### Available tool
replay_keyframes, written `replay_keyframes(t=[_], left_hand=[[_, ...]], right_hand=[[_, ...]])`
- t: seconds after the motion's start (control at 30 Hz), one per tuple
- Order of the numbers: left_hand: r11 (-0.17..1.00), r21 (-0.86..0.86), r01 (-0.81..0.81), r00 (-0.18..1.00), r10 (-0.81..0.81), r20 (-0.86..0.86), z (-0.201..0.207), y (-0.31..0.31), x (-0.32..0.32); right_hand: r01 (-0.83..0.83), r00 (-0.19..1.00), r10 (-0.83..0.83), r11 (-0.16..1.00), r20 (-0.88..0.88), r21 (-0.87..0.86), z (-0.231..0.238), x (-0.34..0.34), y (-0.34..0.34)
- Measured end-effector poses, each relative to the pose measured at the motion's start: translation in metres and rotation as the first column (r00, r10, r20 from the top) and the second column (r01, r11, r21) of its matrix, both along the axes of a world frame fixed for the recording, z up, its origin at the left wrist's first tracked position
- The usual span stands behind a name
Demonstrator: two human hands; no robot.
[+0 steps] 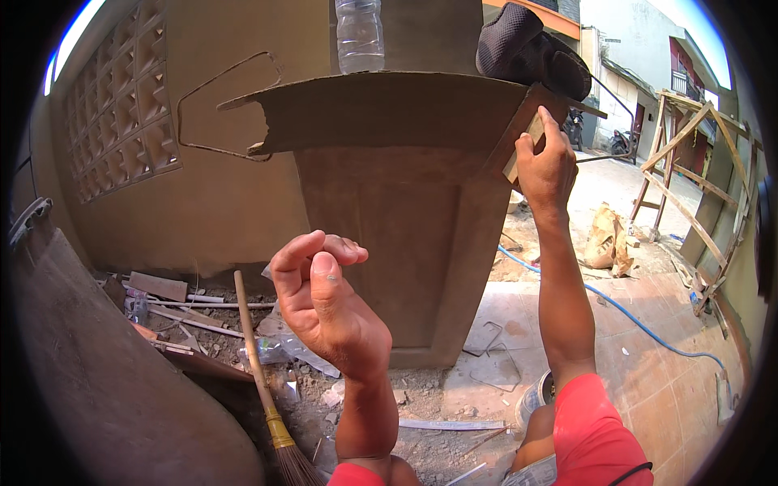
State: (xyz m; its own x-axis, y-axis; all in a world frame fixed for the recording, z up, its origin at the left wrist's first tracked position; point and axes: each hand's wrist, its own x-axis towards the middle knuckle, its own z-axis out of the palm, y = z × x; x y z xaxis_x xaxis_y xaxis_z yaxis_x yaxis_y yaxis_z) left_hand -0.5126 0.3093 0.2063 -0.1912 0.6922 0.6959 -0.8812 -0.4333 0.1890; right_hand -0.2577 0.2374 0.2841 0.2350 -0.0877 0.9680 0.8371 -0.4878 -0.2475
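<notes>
In front of me stands a grey-brown pillar (pixel 397 259) with a recessed panel and a wider band along its top. My right hand (pixel 548 166) grips a small flat wooden piece (pixel 512 166) and presses it against the band's right corner. The index finger reaches up along the wood, with the thumb on its near side. My left hand (pixel 331 304) is raised before the pillar, touching nothing. Its fingers are loosely curled, the thumb stands apart, and nothing shows in it. A clear plastic bottle (pixel 360 36) and dark padded fabric (pixel 535 53) rest on top of the pillar.
Bent metal rods (pixel 180 121) stick out at the band's sides. A broom (pixel 263 381) leans among rubble at lower left. A bucket (pixel 533 397) stands by my leg. A blue hose (pixel 640 324) crosses the tiles below a wooden scaffold (pixel 660 162). A torn paper sack (pixel 608 239) lies beyond.
</notes>
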Motion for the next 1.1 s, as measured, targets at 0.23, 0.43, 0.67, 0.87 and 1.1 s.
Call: replay_keyframes(t=[0.23, 0.43, 0.67, 0.87, 1.1], left_hand=[[0.98, 0.11, -0.163, 0.984, 0.169, -0.047, 0.002, -0.018, 0.006], [0.682, 0.415, -0.602, 0.769, 0.635, 0.071, 0.004, -0.042, -0.007], [0.318, 0.685, -0.656, 0.351, 0.931, -0.097, 0.047, 0.005, 0.053], [-0.055, 0.922, -0.383, -0.112, 0.994, 0.013, 0.087, 0.054, 0.101], [-0.155, 0.967, -0.201, -0.188, 0.975, 0.118, 0.117, 0.061, 0.131]], right_hand=[[-0.26, 0.951, 0.292, 0.934, 0.102, -0.245, -0.004, -0.102, 0.117], [-0.487, 0.773, 0.634, 0.626, 0.032, -0.609, -0.06, -0.14, 0.074], [-0.709, 0.705, 0.399, 0.413, -0.586, -0.572, -0.138, -0.033, -0.117], [-0.699, 0.626, 0.226, 0.588, -0.747, -0.408, -0.199, 0.013, -0.224], [-0.708, 0.421, 0.377, 0.705, -0.825, -0.039, -0.236, 0.033, -0.3]])
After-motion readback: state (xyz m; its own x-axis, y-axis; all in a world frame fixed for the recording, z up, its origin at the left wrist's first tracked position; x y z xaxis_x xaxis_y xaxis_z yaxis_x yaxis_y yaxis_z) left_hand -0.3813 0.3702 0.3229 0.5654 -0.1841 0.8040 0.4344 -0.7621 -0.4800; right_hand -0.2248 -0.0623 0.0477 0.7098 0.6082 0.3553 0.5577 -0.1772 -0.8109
